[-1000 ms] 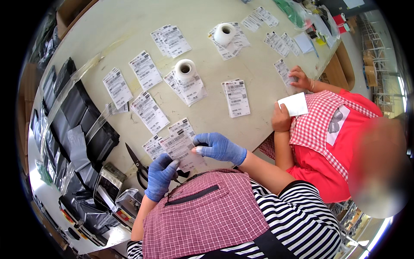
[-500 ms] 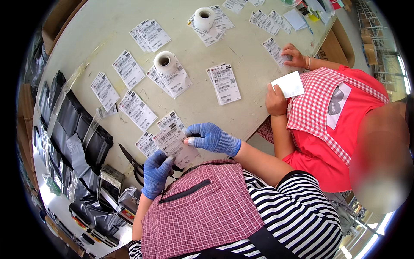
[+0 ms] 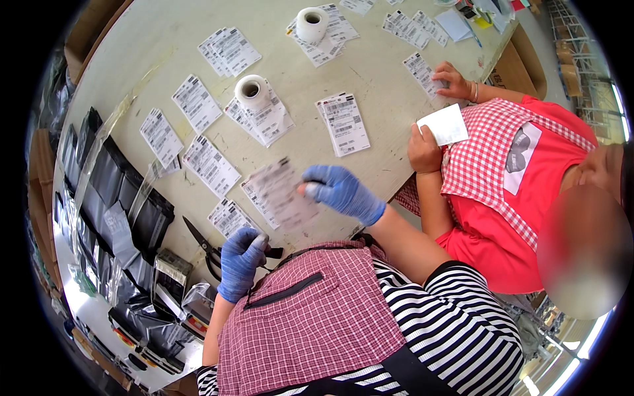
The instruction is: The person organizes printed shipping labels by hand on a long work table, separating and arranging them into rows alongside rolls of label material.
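A printed shipping label, blurred by motion, is pinched at its right edge between the thumb and fingers of my right hand. Both my hands wear blue gloves. The held label partly covers another label lying on the table. My left hand is near the table's front edge, fingers curled and thumb pressed against them; whatever may be inside is hidden. Just beyond it lies a small group of labels. Black-handled scissors rest to its left, partly behind the hand.
Two white rolls stand on label piles across the table. More label piles lie around. Black plastic bags fill the left side. At right, a co-worker's hands hold a white paper and touch a label.
My right hand has moved right and up, drawing the label away from my left hand. The left hand has let go of the label's corner and stays nearly in place.
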Demonstrator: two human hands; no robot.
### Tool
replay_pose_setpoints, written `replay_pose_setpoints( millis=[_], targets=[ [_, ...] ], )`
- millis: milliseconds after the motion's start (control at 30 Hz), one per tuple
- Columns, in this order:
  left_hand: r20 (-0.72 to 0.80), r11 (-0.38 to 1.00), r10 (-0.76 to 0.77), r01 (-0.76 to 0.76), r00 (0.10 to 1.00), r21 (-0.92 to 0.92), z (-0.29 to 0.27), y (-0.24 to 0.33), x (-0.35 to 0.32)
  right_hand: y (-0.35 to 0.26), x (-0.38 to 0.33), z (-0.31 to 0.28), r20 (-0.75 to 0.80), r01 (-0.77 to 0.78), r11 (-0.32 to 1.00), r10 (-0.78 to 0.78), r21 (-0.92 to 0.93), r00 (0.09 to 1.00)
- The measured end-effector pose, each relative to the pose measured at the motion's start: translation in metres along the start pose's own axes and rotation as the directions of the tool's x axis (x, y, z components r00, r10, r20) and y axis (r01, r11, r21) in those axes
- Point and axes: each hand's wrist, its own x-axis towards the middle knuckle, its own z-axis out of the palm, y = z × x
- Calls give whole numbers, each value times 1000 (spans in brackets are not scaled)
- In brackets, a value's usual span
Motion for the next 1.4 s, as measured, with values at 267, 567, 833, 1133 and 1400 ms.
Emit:
replay_pose_setpoints(
  millis=[267,567,833,1133,1400],
  targets=[
    [-2,999,51,-51,999,0,-8,-3,3,-8,5,-31,-126,-73,997,75,17,989],
    [-97,999,39,-39,994,5,-18,-3,-1,8,9,-20,-91,-159,987,161,32,983],
    [-149,1000,15,-15,989,0,-32,-18,-2,17,4,-17,-96,-205,977,199,-56,975],
    [-149,996,82,-84,985,-12,-36,-26,-3,-66,-7,-151,-358,-99,933,-34,-347,933],
    [-258,992,107,-122,960,-41,-47,-39,-17,-33,27,-199,-168,-110,525,-63,-844,984]
  ],
)
